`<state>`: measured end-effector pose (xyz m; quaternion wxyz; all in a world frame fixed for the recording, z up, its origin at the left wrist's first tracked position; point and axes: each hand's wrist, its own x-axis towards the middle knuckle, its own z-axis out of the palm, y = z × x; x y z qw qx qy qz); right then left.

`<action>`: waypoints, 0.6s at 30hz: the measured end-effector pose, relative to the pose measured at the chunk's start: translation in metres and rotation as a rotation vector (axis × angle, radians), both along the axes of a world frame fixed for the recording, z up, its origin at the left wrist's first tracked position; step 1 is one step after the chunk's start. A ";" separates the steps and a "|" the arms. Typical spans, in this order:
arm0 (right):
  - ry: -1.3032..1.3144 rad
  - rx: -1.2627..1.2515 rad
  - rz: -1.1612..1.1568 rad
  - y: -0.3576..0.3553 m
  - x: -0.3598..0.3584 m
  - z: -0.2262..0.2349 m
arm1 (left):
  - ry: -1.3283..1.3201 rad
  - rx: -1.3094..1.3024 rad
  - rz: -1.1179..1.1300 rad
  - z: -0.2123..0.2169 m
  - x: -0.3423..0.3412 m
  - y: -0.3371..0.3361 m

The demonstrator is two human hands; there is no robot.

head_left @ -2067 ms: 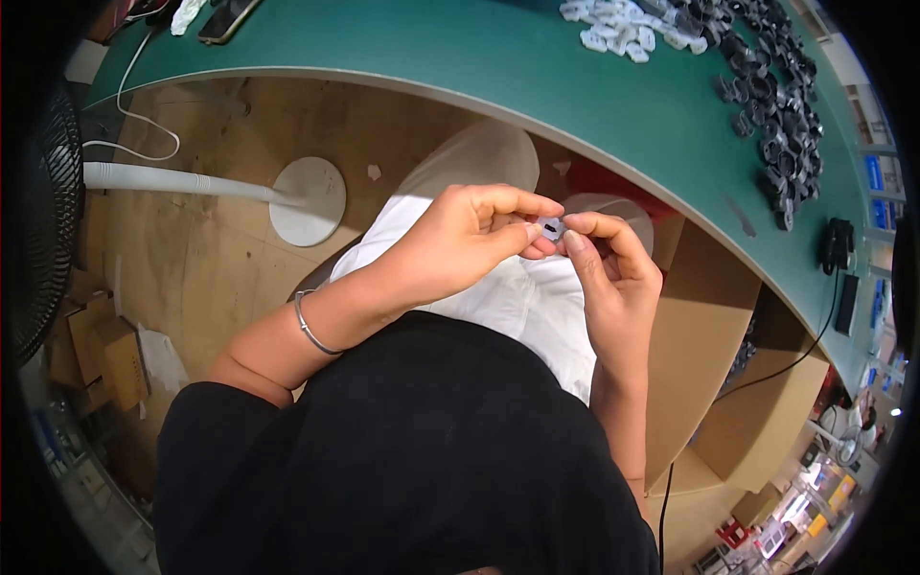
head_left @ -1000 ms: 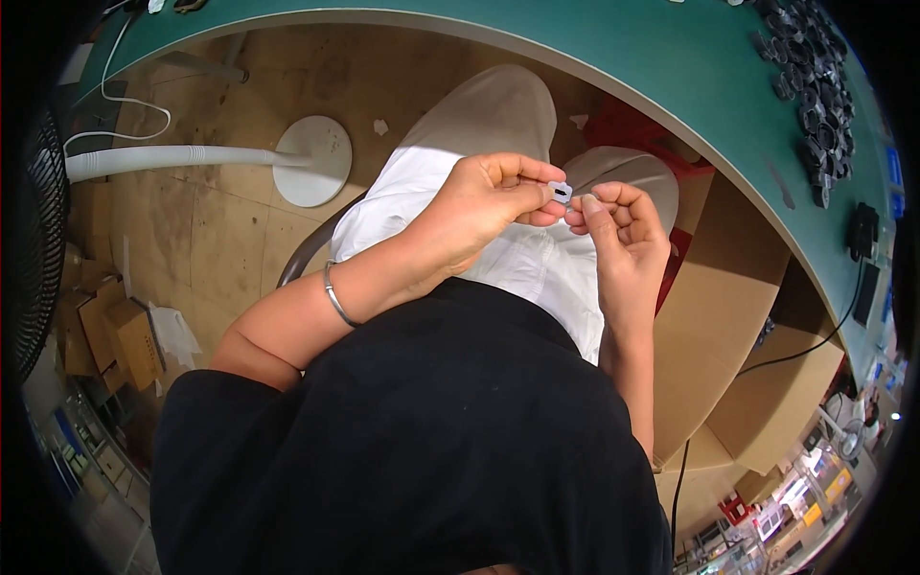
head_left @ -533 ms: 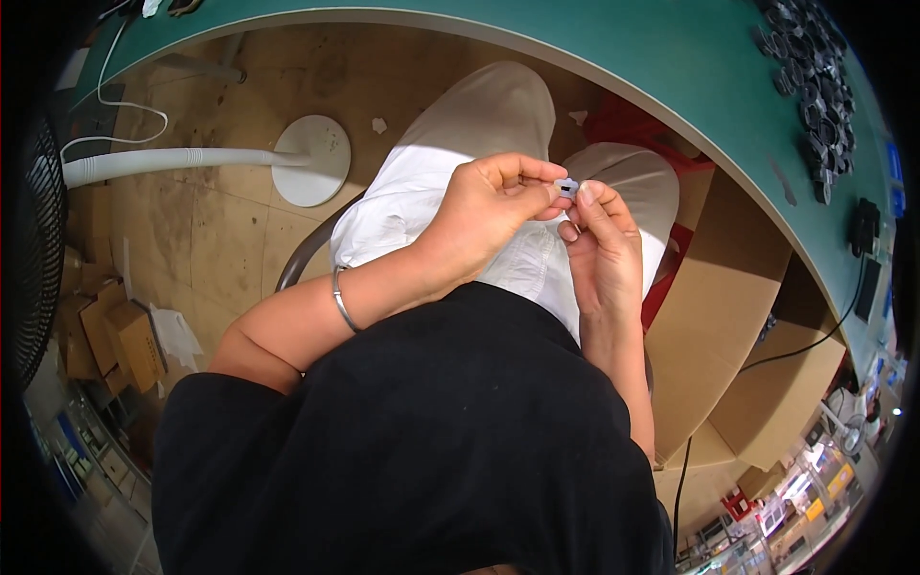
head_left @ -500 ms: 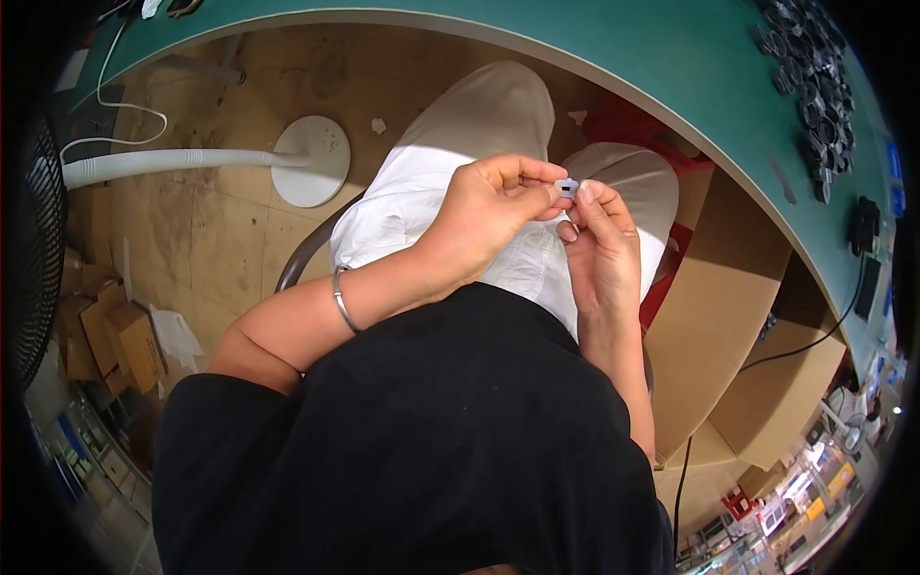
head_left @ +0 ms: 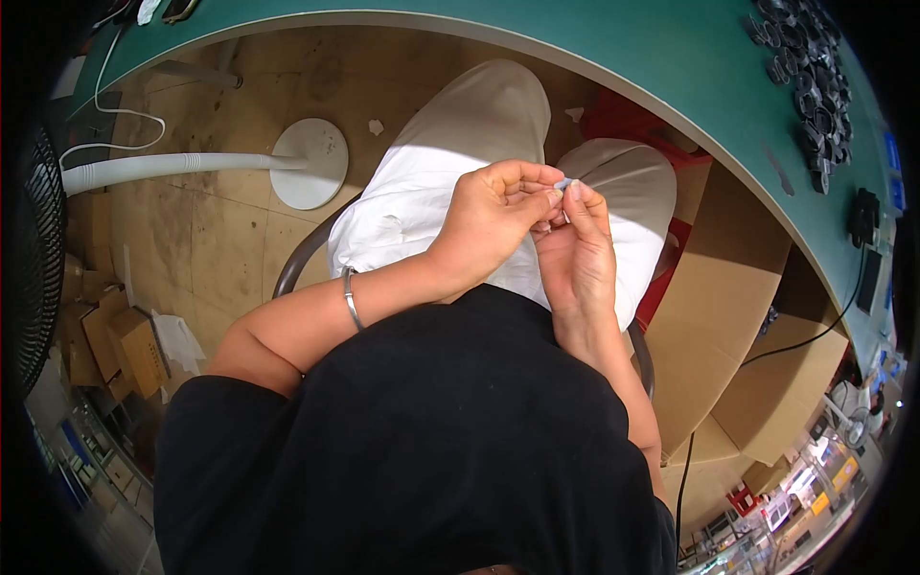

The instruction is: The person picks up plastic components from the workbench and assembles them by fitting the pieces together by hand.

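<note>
Above my lap, both hands meet at a small light-grey part [head_left: 563, 183], mostly covered by the fingertips. Thumb and forefinger of my left hand [head_left: 494, 206] pinch it from the left. My right hand [head_left: 579, 240] closes on its right side with thumb and fingertips, palm turned up. Only a sliver of the part shows between the fingers, so its exact kind cannot be made out.
A green curved table [head_left: 575, 43] arches ahead, with a pile of black plastic parts [head_left: 815, 91] at its right. Below it on the right stands an open cardboard box [head_left: 714, 316]. A white fan stand [head_left: 311, 163] and black fan [head_left: 38, 259] are at the left.
My right hand has shifted left, closer to the left hand. The grey part, showing a dark slot before, is now turned and more hidden by the fingers.
</note>
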<state>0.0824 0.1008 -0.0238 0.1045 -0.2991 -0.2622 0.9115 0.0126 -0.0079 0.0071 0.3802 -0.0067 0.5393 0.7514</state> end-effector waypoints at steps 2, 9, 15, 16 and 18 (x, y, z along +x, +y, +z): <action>-0.005 -0.013 -0.018 -0.003 0.000 -0.002 | 0.019 -0.018 -0.005 -0.003 0.001 0.000; -0.015 -0.050 0.041 0.005 0.001 -0.003 | -0.082 -0.010 -0.002 -0.003 -0.003 -0.001; -0.017 -0.171 0.118 0.011 0.004 0.002 | -0.137 0.003 -0.014 0.002 -0.006 -0.002; -0.039 -0.053 0.123 0.010 0.005 0.003 | -0.142 -0.009 -0.022 0.003 -0.006 -0.002; -0.060 0.067 0.125 0.011 0.007 0.002 | -0.126 -0.017 -0.035 0.004 -0.005 -0.002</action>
